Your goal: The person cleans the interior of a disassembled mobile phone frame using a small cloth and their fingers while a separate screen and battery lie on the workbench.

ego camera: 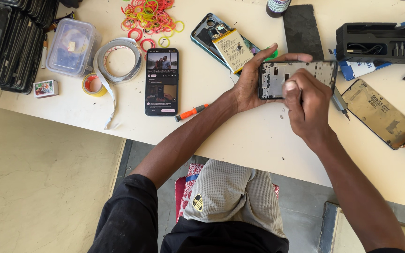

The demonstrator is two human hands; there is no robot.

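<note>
Overhead, left hand (249, 84) gripping phone frame (301, 75), right hand (308, 100) curled above

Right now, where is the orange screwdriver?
The orange screwdriver lies on the white table near its front edge, between the lit phone and the person's left forearm.

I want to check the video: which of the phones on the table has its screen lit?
The black phone lying flat beside the tape roll; the others are opened or screenless.
</note>
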